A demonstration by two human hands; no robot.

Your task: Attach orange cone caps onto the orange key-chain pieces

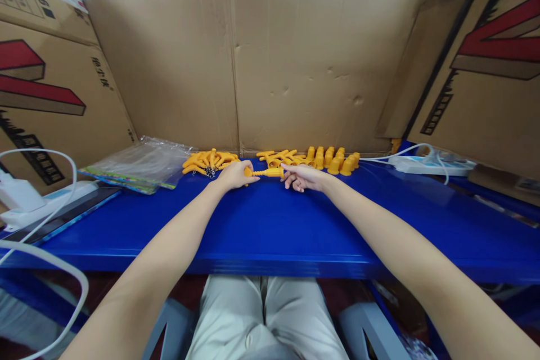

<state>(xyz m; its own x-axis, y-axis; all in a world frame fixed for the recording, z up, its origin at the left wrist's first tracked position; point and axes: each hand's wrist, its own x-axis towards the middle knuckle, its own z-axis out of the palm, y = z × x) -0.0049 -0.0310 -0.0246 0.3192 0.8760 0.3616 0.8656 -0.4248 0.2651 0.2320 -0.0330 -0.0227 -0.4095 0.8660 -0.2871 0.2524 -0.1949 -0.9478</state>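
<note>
My left hand [234, 175] is closed on one end of a yellow plastic piece with a ridged, screw-like shaft [260, 172]. The shaft runs sideways into a yellow bell-shaped plastic cap [275, 172]. At the cap's wide end, the thumb and forefinger of my right hand [307, 176] pinch it, the other fingers loosely curled. Both hands are just above the blue table [261, 219]. Behind my left hand lies a pile of curved yellow pieces with small metal chains [211, 160]. Beyond my right hand stand several yellow caps [335, 158], beside branched yellow pieces [282, 155].
Clear plastic bags [141, 160] lie to the left, near a white power strip [46, 197] and a dark flat item [80, 208]. Another power strip [430, 165] with white cables is at the right. Cardboard walls [312, 67] enclose the back and sides.
</note>
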